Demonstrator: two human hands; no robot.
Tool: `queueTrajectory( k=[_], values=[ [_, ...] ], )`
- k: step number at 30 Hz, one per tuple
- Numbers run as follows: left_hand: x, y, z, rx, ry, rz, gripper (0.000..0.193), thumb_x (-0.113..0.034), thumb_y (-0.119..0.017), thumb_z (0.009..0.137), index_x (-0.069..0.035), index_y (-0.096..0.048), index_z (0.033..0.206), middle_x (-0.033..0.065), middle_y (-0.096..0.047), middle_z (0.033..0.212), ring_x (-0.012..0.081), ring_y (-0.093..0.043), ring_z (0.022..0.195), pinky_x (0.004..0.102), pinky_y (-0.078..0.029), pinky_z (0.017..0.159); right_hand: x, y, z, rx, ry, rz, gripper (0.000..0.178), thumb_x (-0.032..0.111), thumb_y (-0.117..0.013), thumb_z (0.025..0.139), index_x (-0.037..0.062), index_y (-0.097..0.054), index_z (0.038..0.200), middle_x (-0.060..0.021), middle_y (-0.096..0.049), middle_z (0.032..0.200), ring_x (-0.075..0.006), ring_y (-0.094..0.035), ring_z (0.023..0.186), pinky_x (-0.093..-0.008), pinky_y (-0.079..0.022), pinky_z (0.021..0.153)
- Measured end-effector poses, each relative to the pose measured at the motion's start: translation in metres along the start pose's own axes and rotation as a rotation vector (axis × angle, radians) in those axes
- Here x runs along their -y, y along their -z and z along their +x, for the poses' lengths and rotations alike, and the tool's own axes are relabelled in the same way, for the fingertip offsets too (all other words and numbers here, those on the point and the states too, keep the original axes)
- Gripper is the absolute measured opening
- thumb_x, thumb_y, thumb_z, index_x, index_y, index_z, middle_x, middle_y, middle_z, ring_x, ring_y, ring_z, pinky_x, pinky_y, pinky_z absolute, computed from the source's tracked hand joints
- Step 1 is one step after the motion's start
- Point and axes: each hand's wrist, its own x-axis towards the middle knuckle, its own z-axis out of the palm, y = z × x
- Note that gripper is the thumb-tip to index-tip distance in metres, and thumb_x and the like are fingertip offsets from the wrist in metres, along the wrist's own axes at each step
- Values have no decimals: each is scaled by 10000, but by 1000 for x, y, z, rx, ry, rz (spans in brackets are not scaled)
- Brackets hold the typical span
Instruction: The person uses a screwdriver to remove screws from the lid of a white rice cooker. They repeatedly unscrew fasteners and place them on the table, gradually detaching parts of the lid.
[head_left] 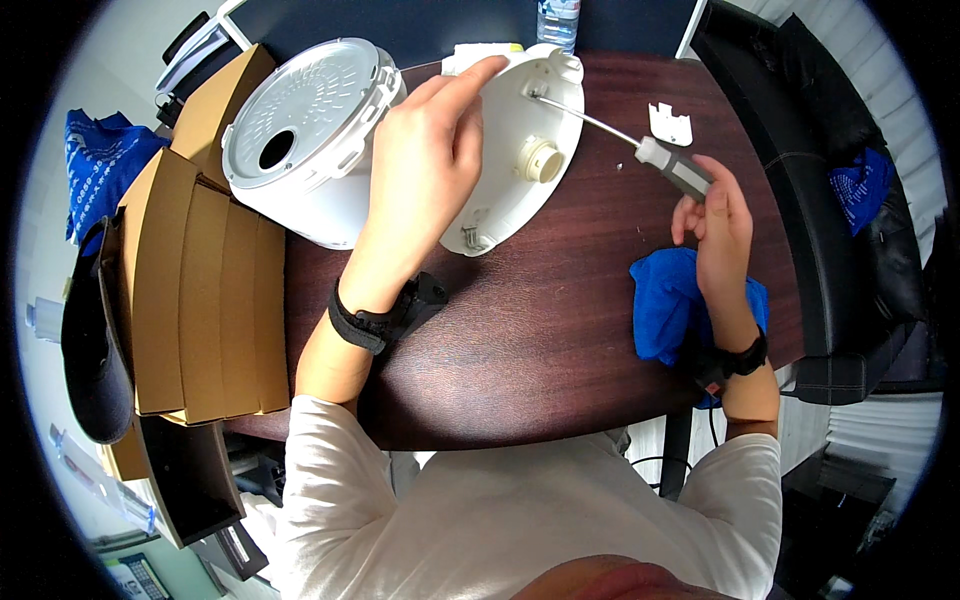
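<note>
Nearest the lens: sliver of the wearer's face (640, 580), then a white short-sleeved cloth shirt (520, 510). Right hand (724, 215) grasps the grey-and-white handle of a slim metal-shafted screwdriver (666, 160), fingers round its rear end. Tip at a small fitting inside a curved white plastic shell (515, 205); contact too small to confirm. Shell lies on a dark brown wood-grain table (540, 350), beside a white plastic drum with a grey perforated top (330, 195). Left hand (430, 150) at shell's left rim, index finger extended; grip hidden, cannot tell. Step, judged: driver work at the fitting. Next move seems to call for shell braced, shaft lined up, handle turned.
</note>
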Motion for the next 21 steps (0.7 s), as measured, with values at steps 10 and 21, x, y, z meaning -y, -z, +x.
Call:
queueTrajectory(
  k=[10,21],
  values=[
    [-3,-1,-1,-7,-10,-27,356,10,-541,862,-109,-639,1183,137,-676,928,239,-656,760,326,-503,676,-4,7,-1,12,-10,-14,329,241,-400,1018,16,-403,1257,-59,-523,663,-87,-490,518,-215,-382,456],
    [-6,-2,-3,-8,-38,-5,354,1,-550,860,-104,-635,1187,126,-673,912,235,-655,762,329,-505,677,6,13,0,35,-122,144,441,331,-440,1005,-24,-486,1262,-5,-497,600,-49,-440,434,-185,-361,387]
  ],
)
